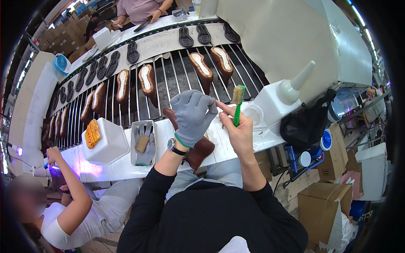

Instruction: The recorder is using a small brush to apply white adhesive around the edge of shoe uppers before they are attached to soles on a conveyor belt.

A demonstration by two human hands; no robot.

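At the near edge of the table [225,155], a brown shoe [201,155] lies beneath the gloved left hand [194,116], partly hidden. This hand's fingers are bent; whether they grip anything cannot be determined. The bare right hand [240,135] is closed on the handle of the brush [237,105], bristles up, presumably to keep them off the fingers. Fingertips of both hands appear to meet. Other shoes [147,79] rest on the rack [184,65], white undersides up, probably to leave those faces exposed.
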